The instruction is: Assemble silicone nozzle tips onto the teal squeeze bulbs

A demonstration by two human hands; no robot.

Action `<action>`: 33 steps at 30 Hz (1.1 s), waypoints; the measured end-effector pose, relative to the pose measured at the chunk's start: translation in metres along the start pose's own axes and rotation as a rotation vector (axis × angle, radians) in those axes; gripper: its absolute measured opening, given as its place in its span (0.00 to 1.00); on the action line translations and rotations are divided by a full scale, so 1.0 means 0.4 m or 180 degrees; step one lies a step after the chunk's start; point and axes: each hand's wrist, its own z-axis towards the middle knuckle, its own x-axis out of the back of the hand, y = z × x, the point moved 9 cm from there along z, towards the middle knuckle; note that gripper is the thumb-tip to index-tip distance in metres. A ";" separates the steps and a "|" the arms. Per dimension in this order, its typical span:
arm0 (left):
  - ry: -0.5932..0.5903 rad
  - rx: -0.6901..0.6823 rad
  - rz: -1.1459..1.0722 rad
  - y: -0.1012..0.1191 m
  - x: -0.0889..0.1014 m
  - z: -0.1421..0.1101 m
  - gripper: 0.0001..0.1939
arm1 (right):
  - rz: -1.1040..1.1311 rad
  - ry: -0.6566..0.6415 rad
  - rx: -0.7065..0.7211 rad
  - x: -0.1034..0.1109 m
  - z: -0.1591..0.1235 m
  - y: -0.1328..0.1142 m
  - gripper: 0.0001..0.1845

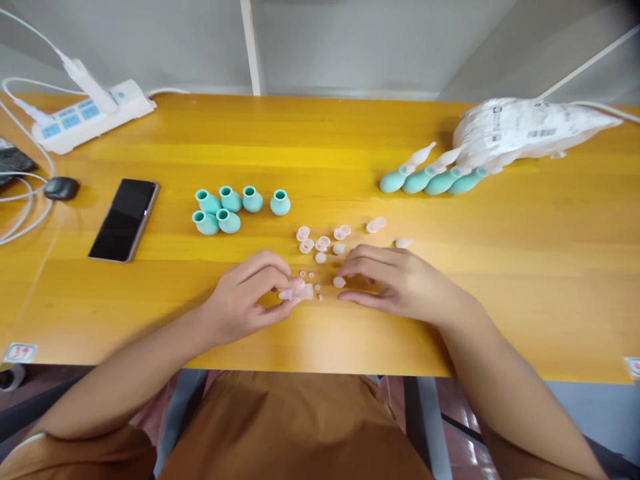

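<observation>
Left hand (pixel 247 293): pinched on a small, tubular, translucent plastic piece (pixel 306 292); wide end facing right, presumably left free for the other hand.
Right hand (pixel 400 283): thumb and fingers apart beside a round, whitish, translucent plastic piece (pixel 339 283); contact unclear.
Tiny clear plastic rings (pixel 303 274): between the hands, probably for easy reach.
Open-mouthed, turquoise, rubber-looking bulbs (pixel 281 204): farther left on the yellow-brown wooden desk (pixel 325 347); tipped turquoise bulbs (pixel 393 181) lie far right, perhaps to keep the kinds separate.
</observation>
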 end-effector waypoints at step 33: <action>-0.1128 0.0286 0.0274 0.078 -0.369 -0.283 0.13 | -0.0039 -0.0153 0.0051 -0.026 -0.009 -0.013 0.08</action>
